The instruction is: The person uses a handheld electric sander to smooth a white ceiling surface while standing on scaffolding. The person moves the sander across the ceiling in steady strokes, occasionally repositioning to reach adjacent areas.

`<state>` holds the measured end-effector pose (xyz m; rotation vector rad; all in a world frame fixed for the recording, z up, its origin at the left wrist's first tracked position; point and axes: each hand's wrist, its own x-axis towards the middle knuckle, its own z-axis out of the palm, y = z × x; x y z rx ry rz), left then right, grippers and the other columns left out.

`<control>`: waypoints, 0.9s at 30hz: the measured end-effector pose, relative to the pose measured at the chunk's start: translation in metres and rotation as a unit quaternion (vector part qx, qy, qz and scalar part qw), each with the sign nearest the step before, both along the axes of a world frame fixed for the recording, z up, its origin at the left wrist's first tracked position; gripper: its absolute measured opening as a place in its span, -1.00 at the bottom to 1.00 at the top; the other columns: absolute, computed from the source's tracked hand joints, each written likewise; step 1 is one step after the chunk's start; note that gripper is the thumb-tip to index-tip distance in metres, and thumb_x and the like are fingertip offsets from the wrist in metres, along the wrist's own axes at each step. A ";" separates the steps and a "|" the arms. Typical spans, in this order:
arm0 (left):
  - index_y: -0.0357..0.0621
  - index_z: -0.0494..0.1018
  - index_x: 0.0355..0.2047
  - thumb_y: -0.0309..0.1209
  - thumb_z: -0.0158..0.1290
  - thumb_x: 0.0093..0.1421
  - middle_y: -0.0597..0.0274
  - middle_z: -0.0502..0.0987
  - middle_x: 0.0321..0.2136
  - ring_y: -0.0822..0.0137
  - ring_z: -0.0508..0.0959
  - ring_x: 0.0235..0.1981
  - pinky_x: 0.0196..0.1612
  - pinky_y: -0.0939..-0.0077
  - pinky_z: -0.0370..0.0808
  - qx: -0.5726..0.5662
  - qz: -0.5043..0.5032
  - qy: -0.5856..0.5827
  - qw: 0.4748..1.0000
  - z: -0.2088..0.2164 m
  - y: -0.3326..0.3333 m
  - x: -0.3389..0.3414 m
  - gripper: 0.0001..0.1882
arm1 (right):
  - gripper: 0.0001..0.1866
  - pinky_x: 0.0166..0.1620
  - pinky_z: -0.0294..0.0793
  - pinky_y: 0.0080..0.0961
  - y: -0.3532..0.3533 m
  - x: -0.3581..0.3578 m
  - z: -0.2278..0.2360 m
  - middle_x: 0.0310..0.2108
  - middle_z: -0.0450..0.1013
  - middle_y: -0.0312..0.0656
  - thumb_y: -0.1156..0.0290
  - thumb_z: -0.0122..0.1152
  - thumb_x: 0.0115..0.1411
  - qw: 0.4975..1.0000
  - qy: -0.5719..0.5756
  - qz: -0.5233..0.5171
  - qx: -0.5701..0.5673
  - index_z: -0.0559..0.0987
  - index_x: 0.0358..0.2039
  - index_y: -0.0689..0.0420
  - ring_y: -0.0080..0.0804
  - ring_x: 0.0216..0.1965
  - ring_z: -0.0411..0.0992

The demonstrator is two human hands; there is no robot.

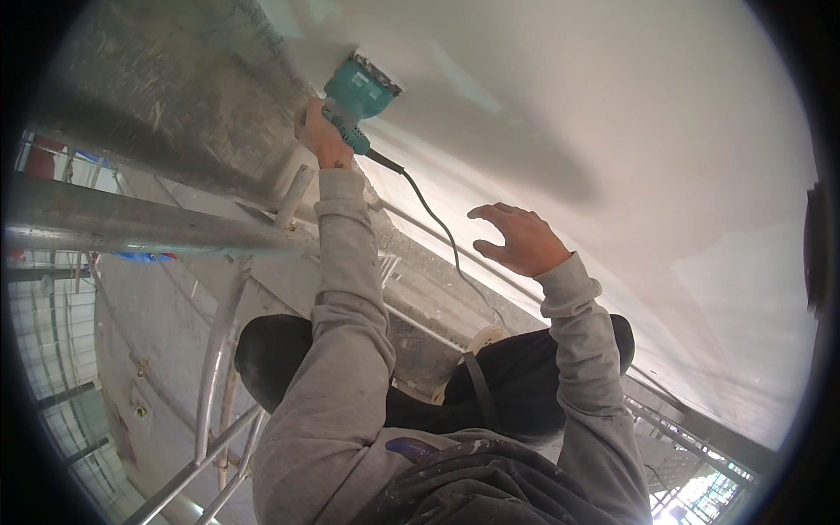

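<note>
My left hand (322,136) is wrapped round the body of a teal electric sander (357,90), out ahead at the end of my stretched arm. The sander's pad edge lies against a large pale, smooth surface (560,79) that has whitish and greenish patches. From its rear end a black power cord (437,217) hangs down toward my knees. My right hand (523,239) is lifted in front of the pale surface, thumb and fingers apart, with nothing in it. Whether it touches the surface I cannot tell.
Metal scaffold tubes (149,223) run along the left, with a ladder-like frame (219,367) below. A scuffed metal panel (175,87) is at the upper left. Under my bent legs is a dusty plank (424,328). More scaffolding (700,455) shows lower right.
</note>
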<state>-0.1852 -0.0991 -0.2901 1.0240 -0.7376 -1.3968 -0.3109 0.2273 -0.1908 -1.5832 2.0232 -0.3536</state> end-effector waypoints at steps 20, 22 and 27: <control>-0.30 0.28 0.03 -0.24 0.13 -0.02 -0.03 0.37 -0.08 0.08 0.40 -0.09 -0.12 0.15 0.37 -0.119 0.014 -0.074 0.990 0.110 0.027 0.005 -0.37 | -0.52 0.08 0.37 -0.18 0.002 0.004 -0.011 0.03 0.45 -0.09 0.19 0.18 0.15 1.000 -0.013 -0.001 0.006 0.44 0.05 0.10 -0.08 -0.02 0.44; -0.27 0.29 0.04 -0.24 0.14 -0.02 -0.02 0.37 -0.07 0.09 0.39 -0.08 -0.11 0.17 0.37 -0.140 0.034 -0.062 0.988 0.118 0.017 0.005 -0.38 | -0.53 0.08 0.38 -0.19 0.002 0.002 -0.012 0.03 0.45 -0.09 0.19 0.19 0.14 1.000 -0.010 -0.005 0.009 0.45 0.05 0.10 -0.08 -0.02 0.44; -0.28 0.37 -0.06 -0.25 0.15 -0.02 0.04 0.42 -0.17 0.10 0.42 -0.14 -0.12 0.21 0.37 -0.105 -0.006 -0.116 0.988 0.082 -0.030 0.027 -0.46 | -0.54 0.08 0.37 -0.19 0.002 0.004 -0.008 0.02 0.45 -0.10 0.21 0.19 0.14 1.000 -0.007 -0.006 0.004 0.45 0.04 0.08 -0.09 -0.02 0.44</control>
